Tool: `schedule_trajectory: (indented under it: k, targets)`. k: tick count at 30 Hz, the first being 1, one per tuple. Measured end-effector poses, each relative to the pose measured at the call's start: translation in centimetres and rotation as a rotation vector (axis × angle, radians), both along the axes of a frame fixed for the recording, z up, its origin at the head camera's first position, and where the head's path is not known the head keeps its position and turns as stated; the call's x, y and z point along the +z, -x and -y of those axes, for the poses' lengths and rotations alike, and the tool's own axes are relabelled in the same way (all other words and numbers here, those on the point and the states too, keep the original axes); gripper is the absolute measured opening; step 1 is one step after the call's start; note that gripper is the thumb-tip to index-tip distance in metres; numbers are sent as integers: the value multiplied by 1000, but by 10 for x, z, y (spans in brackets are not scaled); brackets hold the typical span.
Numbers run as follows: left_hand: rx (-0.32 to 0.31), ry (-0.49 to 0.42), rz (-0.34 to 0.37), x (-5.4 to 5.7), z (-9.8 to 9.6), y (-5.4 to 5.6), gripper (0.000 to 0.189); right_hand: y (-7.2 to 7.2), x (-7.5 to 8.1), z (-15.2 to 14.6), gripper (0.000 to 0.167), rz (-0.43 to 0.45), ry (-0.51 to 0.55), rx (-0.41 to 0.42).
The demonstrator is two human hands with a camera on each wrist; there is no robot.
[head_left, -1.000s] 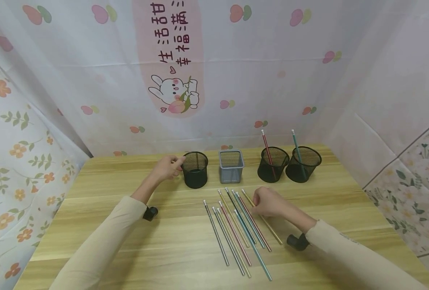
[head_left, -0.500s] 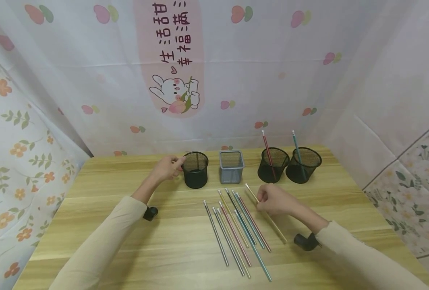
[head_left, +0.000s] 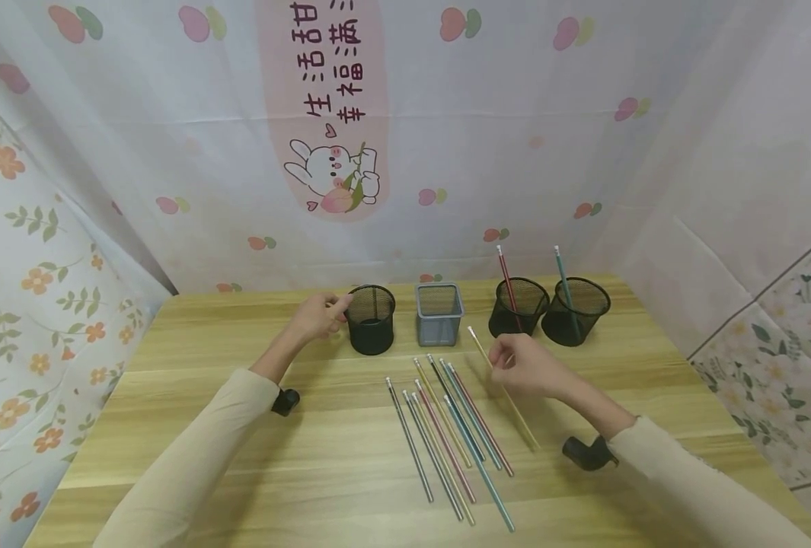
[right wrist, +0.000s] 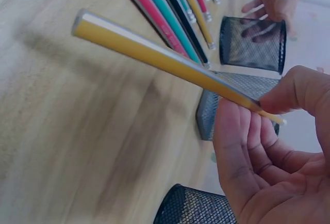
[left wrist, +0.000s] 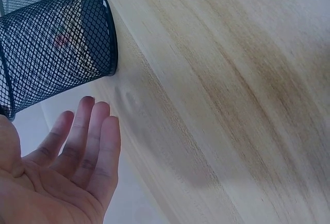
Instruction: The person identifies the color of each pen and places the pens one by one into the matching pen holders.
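My right hand [head_left: 530,367] pinches a yellow pencil [head_left: 489,358] between thumb and fingertips. In the right wrist view, this pencil [right wrist: 139,48] slants above the wooden table, its shadow below. My left hand [head_left: 319,316] is beside a round black mesh pen cup [head_left: 371,335], its thumb at the rim. The left wrist view shows that hand [left wrist: 77,167] with fingers extended below the cup [left wrist: 56,48]. Several pencils [head_left: 439,441] in black, teal, red and yellow lie side by side on the table, white eraser ends away from me.
A square grey mesh holder [head_left: 438,329] stands right of the black cup. Farther right are two more round black cups, one with a red pencil [head_left: 506,274], the other with a teal pencil [head_left: 561,270]. A printed curtain [head_left: 206,152] hangs behind the table [head_left: 295,464].
My right hand has taken the yellow pencil from the right side of the row, lifting it and moving slightly right and away from me. The left hand stays by the cup.
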State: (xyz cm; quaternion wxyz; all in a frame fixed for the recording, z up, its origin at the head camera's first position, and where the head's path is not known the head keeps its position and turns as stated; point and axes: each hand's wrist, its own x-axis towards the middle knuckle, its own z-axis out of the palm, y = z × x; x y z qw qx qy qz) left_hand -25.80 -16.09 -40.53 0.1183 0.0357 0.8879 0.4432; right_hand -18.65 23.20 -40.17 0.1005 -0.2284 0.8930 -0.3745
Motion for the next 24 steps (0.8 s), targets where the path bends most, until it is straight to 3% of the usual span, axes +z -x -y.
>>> schedule_trajectory:
  k: [14, 24]
  targets:
    - [-2, 4, -8, 3, -1, 3, 52, 3, 19, 5, 11, -86, 131, 3]
    - [-2, -3, -8, 4, -2, 0, 50, 8, 33, 11, 11, -91, 251, 8]
